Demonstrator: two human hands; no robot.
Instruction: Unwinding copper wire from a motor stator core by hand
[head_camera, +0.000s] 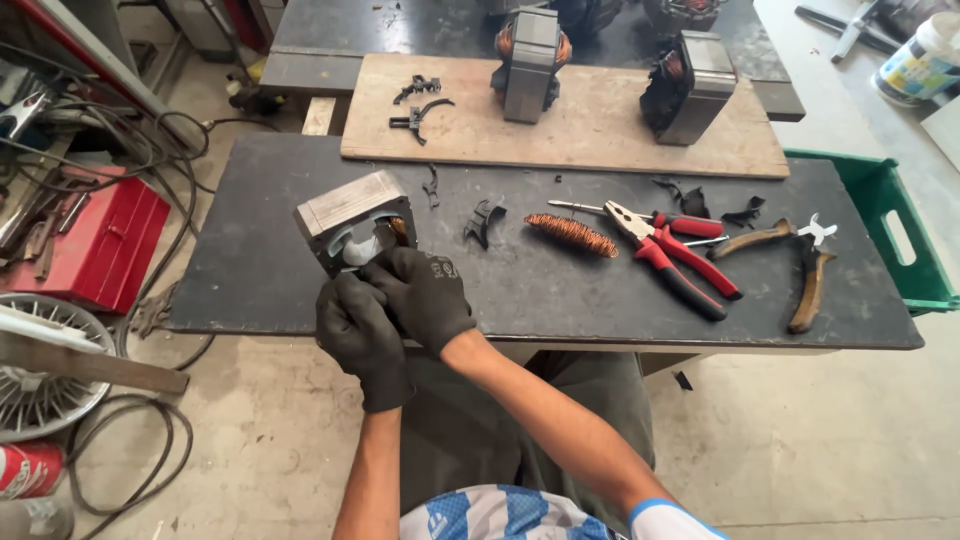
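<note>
A red toolbox (100, 245) lies on the floor at far left. At the near left edge of the dark workbench (280, 270), the gloved left hand (360, 340) and right hand (425, 295) both close around a grey motor stator (352, 225), fingers wrapped at its near opening. To the right lie a copper wire bundle (572, 235), red-handled pliers (675, 255) and brown-handled cutters (800, 265); a green crate (900, 240) stands at the far right.

I see dull grey metal on the motor block (350, 215), soft black cloth gloves, shiny copper wire (572, 235), and a rough wood board (590, 130).
</note>
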